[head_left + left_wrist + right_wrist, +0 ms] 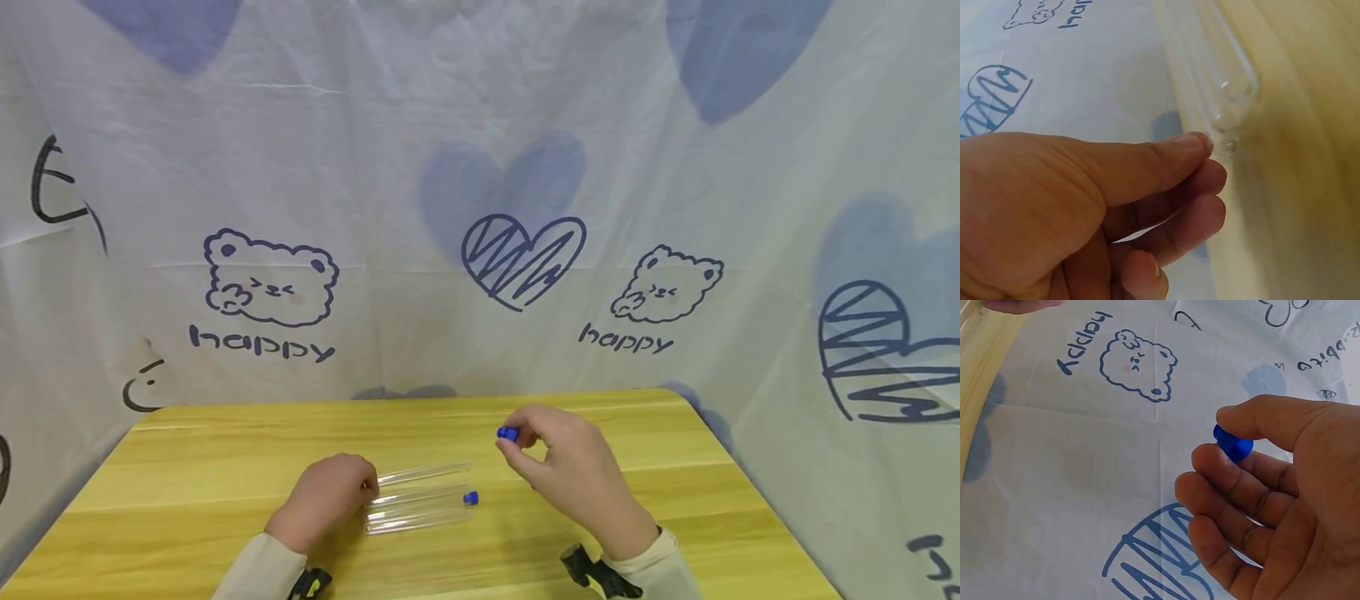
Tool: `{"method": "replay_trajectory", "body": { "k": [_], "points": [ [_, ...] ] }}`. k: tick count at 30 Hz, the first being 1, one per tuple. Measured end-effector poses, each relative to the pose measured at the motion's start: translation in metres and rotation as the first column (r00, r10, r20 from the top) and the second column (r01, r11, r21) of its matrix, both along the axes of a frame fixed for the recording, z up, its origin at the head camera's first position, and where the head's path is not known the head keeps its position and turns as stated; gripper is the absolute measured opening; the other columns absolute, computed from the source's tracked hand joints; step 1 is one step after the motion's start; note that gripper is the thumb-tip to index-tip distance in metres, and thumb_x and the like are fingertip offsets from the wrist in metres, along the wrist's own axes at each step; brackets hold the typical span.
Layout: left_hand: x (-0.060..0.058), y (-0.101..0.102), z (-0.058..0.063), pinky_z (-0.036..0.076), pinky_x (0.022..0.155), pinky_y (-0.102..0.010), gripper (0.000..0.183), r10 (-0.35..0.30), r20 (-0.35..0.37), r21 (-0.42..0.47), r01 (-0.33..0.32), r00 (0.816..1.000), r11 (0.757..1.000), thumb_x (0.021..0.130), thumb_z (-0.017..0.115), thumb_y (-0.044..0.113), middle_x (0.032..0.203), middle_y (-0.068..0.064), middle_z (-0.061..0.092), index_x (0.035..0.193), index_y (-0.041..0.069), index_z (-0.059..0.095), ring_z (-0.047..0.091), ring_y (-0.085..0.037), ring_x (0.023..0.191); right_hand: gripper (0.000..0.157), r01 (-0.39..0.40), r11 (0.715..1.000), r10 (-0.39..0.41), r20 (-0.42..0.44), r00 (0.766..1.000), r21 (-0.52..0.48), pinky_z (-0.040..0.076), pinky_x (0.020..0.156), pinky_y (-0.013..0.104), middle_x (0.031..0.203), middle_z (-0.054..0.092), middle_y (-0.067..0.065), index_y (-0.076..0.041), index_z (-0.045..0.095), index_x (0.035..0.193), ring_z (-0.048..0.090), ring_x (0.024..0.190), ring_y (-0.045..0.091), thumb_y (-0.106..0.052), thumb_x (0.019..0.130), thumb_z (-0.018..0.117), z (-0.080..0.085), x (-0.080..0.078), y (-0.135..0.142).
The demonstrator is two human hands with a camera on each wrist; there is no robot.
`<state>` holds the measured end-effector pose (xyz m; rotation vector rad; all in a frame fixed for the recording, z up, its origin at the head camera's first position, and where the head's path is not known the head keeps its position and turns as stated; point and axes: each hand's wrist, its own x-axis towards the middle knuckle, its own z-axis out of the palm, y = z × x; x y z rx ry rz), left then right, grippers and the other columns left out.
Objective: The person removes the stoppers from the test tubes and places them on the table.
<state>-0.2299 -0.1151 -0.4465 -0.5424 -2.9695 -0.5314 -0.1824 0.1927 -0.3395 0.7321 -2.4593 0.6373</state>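
- From my distant seat I see the two hands well apart from each other, over a yellow table point(247, 433) with wood grain.
- The right hand point(577, 475) is at 3 o'clock from the tubes. Its thumb and index finger pinch a small blue stopper point(1233, 444); the other fingers are bent loosely.
- This stopper is in the air, at about 2 o'clock from the tubes. In the right wrist view, its narrower end points to 10 o'clock.
- The left hand point(326, 500) is at 9 o'clock from the tubes. Its thumb and finger are clamped on the rounded end of the far tube point(423, 473).
- On the 6 o'clock side of this one, other clear tubes point(405, 526) lie close together, almost parallel. I cannot tell their exact number.
- A second blue stopper point(471, 497) is at the 3 o'clock end of one of them; how deep it sits, I cannot tell.
- Each wrist carries a black strap point(600, 573) below a pale sleeve point(258, 571).
- At 12 o'clock, behind the table, hangs a pale cloth point(405, 333) with hearts, and with bears above the word "happy".
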Motion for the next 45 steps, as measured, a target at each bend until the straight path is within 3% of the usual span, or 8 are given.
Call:
{"method": "replay_trajectory", "body": {
  "k": [4,6,12,17,23,31,37,45],
  "points": [
    [0.006,-0.002,0.018,0.055,0.069,-0.037,0.009,-0.001,-0.01,-0.008,0.001,1.0,1.0,0.089,0.08,0.014,0.078,0.009,0.068,0.082,0.018,0.075,0.062,-0.01,0.071,0.012,0.01,1.0,-0.01,-0.003,1.0,0.004,0.053,0.065,0.022,0.084,0.067,-0.017,-0.023,0.071,0.095,0.064,0.076,0.002,-0.022,0.091,0.082,-0.001,0.0,-0.001],
    [0.01,-0.002,0.035,0.054,0.068,-0.036,0.004,-0.009,-0.001,-0.011,0.009,1.0,1.0,0.091,0.08,0.018,0.078,0.009,0.067,0.09,0.017,0.076,0.06,-0.009,0.07,0.012,0.023,1.0,-0.023,-0.005,1.0,0.002,0.052,0.063,0.022,0.085,0.068,-0.016,-0.022,0.072,0.096,0.065,0.077,0.004,-0.02,0.09,0.082,-0.001,0.0,-0.002],
    [0.032,-0.003,0.085,0.053,0.071,-0.035,0.014,-0.017,0.024,0.032,0.016,1.0,0.999,0.094,0.077,0.025,0.085,0.013,0.067,0.108,0.02,0.075,0.06,-0.006,0.076,0.017,0.056,0.998,-0.056,-0.01,0.998,-0.006,0.055,0.067,0.024,0.085,0.069,-0.013,-0.018,0.073,0.107,0.068,0.081,0.007,-0.019,0.091,0.081,-0.003,0.0,-0.002],
    [0.045,-0.006,0.107,0.056,0.079,-0.037,0.015,-0.053,-0.018,0.054,0.054,0.998,0.997,0.096,0.076,0.023,0.095,0.014,0.07,0.11,0.022,0.073,0.065,-0.008,0.088,0.016,0.03,0.999,-0.031,-0.069,0.997,-0.019,0.057,0.069,0.024,0.089,0.07,-0.01,-0.015,0.072,0.11,0.064,0.08,0.003,-0.016,0.094,0.076,-0.006,-0.001,0.0],
    [0.042,-0.008,0.112,0.057,0.087,-0.045,0.022,-0.037,-0.084,0.072,0.043,0.996,0.996,0.097,0.074,0.024,0.11,0.004,0.072,0.119,0.018,0.071,0.068,-0.018,0.101,0.016,-0.016,0.999,0.01,-0.135,0.991,-0.04,0.059,0.074,0.026,0.105,0.073,-0.002,-0.012,0.072,0.109,0.067,0.088,0.008,-0.01,0.093,0.074,-0.008,-0.002,0.002],
    [0.039,-0.013,0.112,0.056,0.092,-0.05,0.029,0.002,-0.074,0.073,0.004,0.997,0.997,0.097,0.074,0.024,0.118,-0.002,0.071,0.123,0.015,0.068,0.068,-0.024,0.109,0.017,-0.01,0.999,0.008,-0.037,0.999,-0.042,0.06,0.075,0.028,0.098,0.072,-0.007,-0.015,0.07,0.103,0.066,0.085,0.005,-0.01,0.09,0.08,-0.01,-0.004,-0.004],
    [0.04,-0.015,0.11,0.056,0.092,-0.05,0.029,0.014,-0.064,0.074,-0.01,0.998,0.997,0.097,0.074,0.024,0.118,-0.003,0.071,0.123,0.015,0.068,0.067,-0.025,0.109,0.016,-0.009,1.0,0.01,-0.068,0.998,0.013,0.057,0.074,0.024,0.098,0.066,-0.011,-0.019,0.069,0.101,0.06,0.088,0.005,-0.017,0.091,0.082,-0.01,-0.006,-0.006],
    [0.039,-0.022,0.103,0.057,0.088,-0.048,0.029,0.029,-0.051,0.063,-0.025,0.998,0.998,0.096,0.075,0.024,0.114,-0.002,0.071,0.122,0.015,0.069,0.068,-0.024,0.104,0.018,0.002,1.0,0.0,-0.092,0.996,0.03,0.051,0.069,0.023,0.094,0.059,-0.012,-0.019,0.07,0.1,0.054,0.086,0.005,-0.015,0.089,0.083,-0.012,-0.007,-0.009]
  ]
}}
